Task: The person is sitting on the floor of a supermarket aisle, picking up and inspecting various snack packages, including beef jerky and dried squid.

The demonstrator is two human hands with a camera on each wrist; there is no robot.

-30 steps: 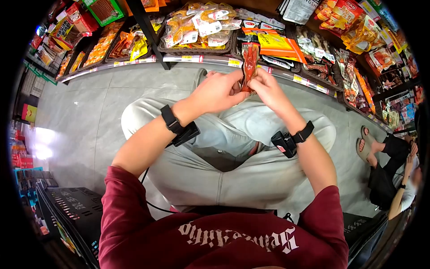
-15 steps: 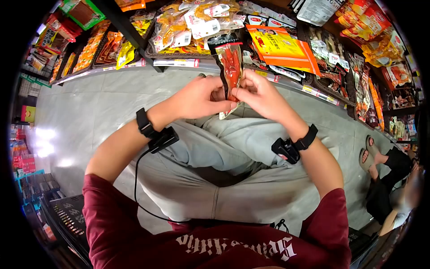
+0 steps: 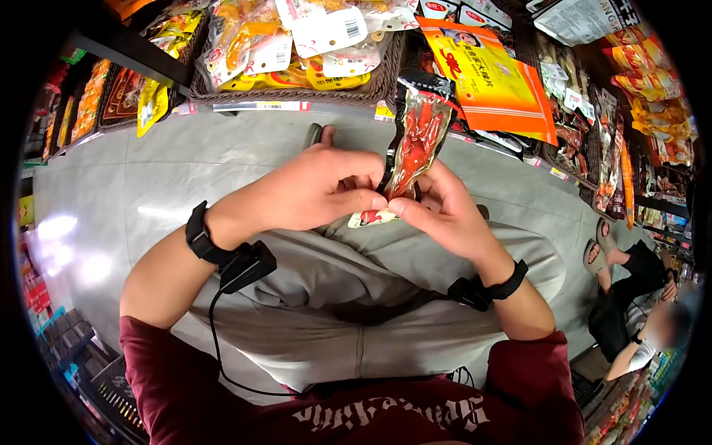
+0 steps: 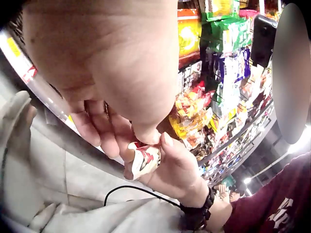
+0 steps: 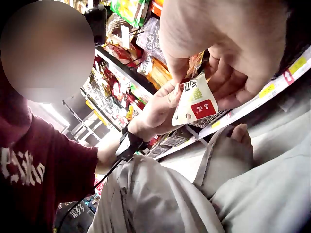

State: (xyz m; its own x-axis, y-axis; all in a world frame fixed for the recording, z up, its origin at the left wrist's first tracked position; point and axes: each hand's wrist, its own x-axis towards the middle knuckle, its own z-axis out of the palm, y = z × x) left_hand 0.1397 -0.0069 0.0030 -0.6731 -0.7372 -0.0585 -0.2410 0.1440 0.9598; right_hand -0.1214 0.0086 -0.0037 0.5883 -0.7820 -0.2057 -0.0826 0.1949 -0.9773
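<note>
Between my hands stands a vacuum-packed meat snack packet (image 3: pixel 419 144), clear with black edges, reddish pieces inside, its top leaning towards the shelf. My left hand (image 3: pixel 319 185) pinches its lower end from the left, thumb on the near face. From the other side my right hand (image 3: pixel 445 211) pinches the same end, and the two thumb tips nearly meet. Below the thumbs juts the packet's pale printed end (image 3: pixel 373 218). Seen from the right wrist, this pale end (image 5: pixel 197 102) carries a red label and small holes; fingers hide part of the packet.
A wicker basket (image 3: pixel 297 98) of bagged snacks sits on the low shelf ahead. To its right lies an orange and yellow bag (image 3: pixel 493 74). My crossed legs (image 3: pixel 356 311) are below the hands on the grey floor (image 3: pixel 170 174). Another person (image 3: pixel 630 297) sits at the right.
The head view has shifted closer, so the packet and shelf goods look larger. Both hands have moved lower in view with the packet, keeping their pinch on its lower end.
</note>
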